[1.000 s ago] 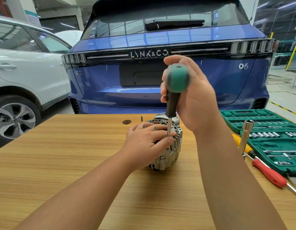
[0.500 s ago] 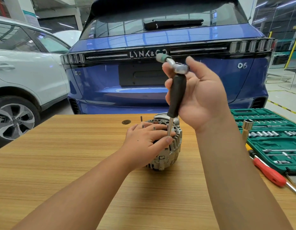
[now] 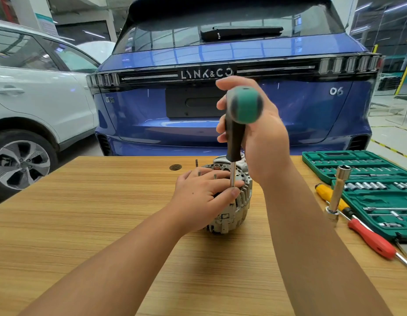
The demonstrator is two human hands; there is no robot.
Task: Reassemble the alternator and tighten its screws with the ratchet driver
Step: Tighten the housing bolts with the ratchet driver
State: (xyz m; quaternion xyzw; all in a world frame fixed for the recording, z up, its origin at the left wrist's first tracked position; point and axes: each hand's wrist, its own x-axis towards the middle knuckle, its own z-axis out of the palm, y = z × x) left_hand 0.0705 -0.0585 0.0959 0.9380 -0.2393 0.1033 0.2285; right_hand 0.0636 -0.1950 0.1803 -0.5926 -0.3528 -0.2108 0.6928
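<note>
The alternator (image 3: 229, 210), a ribbed grey metal drum, sits mid-way on the wood-grain surface (image 3: 84, 224), its top largely hidden under the left hand (image 3: 204, 195), whose straight fingers press down on it. The ratchet driver (image 3: 237, 131) stands upright over its rim; the steel shaft's tip is hidden behind the left thumb. The right hand (image 3: 257, 133) grips the black handle, whose rounded green cap is blurred. A green socket case (image 3: 366, 179) lies right, partly cut off.

Bare table (image 3: 88, 224) left of alternator (image 3: 234, 210); socket case (image 3: 366, 172) and screwdrivers (image 3: 366, 238) crowd its right.
</note>
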